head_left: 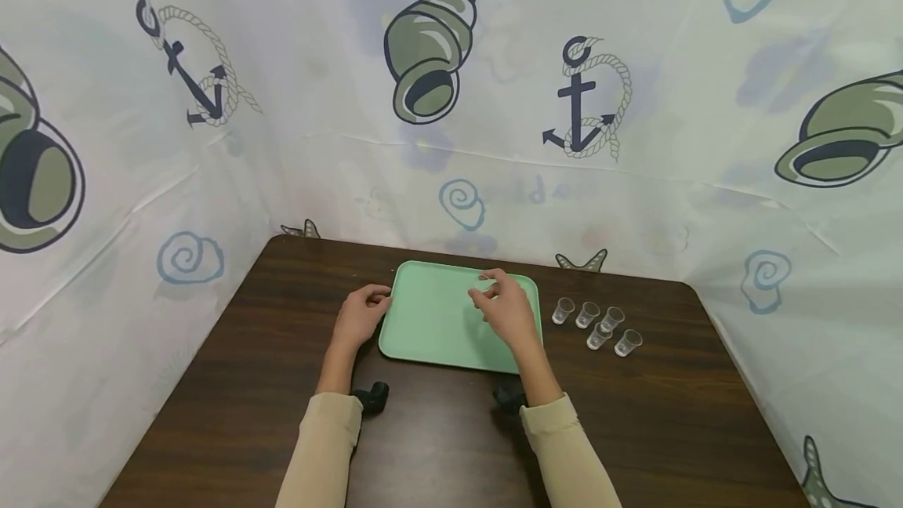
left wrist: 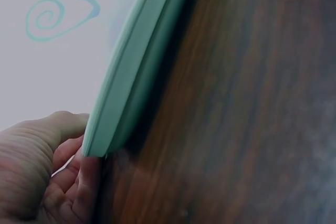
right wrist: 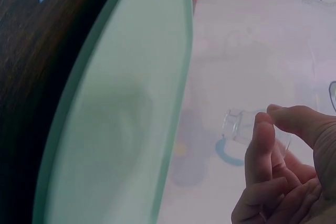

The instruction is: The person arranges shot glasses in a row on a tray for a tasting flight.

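Note:
A pale green rectangular tray lies on the dark wooden table. At its left edge, my left hand pinches the rim; in the left wrist view the thumb is on one side of the tray rim and the fingers curl on the other. Above the tray's right half is my right hand. Between its thumb and fingers it pinches a small clear cup, tipped sideways in the right wrist view. Several more small clear cups stand right of the tray.
The brown tabletop extends on both sides of the tray. Behind and beside the table hangs a white cloth printed with shells and anchors. A black wrist mount sits by the left cuff, another by the right.

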A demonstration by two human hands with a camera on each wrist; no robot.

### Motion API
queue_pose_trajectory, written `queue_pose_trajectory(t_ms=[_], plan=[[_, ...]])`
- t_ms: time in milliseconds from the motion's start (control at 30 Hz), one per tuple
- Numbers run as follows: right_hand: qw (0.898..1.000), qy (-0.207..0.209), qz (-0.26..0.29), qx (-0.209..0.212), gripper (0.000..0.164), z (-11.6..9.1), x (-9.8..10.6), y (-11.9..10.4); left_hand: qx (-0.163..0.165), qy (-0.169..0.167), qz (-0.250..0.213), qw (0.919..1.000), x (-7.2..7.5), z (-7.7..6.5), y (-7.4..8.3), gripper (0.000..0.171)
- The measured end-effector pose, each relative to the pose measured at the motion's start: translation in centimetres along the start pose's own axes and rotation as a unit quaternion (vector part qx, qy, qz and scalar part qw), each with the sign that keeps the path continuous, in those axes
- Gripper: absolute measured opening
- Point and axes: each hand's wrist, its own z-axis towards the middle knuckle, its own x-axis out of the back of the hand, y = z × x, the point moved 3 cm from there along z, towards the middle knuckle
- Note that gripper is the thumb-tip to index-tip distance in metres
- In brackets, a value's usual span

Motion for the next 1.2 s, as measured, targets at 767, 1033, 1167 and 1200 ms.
queue_pose_trajectory(t_ms=[767,1033,1167,1200], plan=[[0.998,-0.053,0.014,0.0,0.046,0.4,-2.8,-0.6,0.002,0.009,-0.004,0.9999,-0.1,-0.3,-0.1,0.032],[0.998,-0.067,0.007,0.007,0.046,1.1,-4.0,-1.1,0.005,0.007,-0.005,1.0,0.0,-0.5,-0.1,0.031],[0.998,-0.065,0.003,0.018,0.044,1.4,-4.7,-1.5,0.006,0.011,-0.005,0.9999,0.0,-0.2,0.0,0.031],[0.998,-0.066,0.003,0.019,0.044,1.4,-4.9,-1.6,0.008,0.012,-0.004,0.9999,-0.1,-0.2,0.0,0.031]])
